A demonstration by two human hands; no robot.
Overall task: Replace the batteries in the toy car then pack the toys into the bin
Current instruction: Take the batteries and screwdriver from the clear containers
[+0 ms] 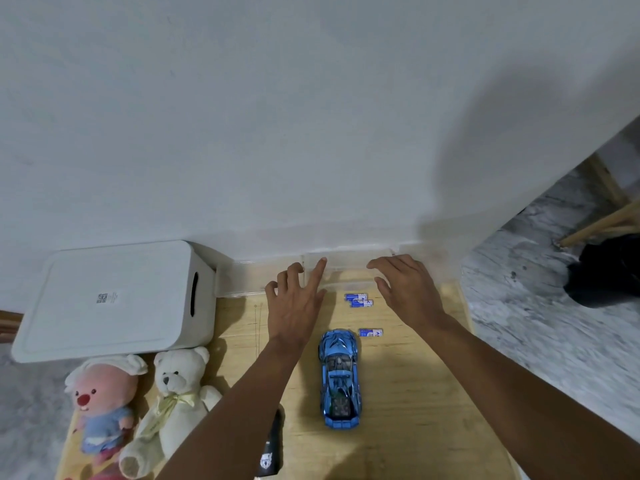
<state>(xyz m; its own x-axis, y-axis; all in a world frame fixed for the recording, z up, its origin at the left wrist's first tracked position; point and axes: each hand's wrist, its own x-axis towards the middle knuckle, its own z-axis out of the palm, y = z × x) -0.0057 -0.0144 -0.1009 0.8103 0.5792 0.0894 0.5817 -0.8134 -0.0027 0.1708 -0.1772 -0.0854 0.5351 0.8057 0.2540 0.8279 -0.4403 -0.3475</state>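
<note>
Left hand [294,301] and right hand [405,289] hover spread, empty, over what seems a clear tray [349,270] at the far edge. The blue toy car [341,375] lies nearer, centre: rigid, light, probably slippery; grip its flanks.

Bare table [415,393] right of toy car [339,375]; batteries [360,300] beyond, plush toys [180,393] left.

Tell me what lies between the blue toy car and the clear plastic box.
Two blue-and-white cylindrical batteries lying side by side, shown in the head view.
</note>
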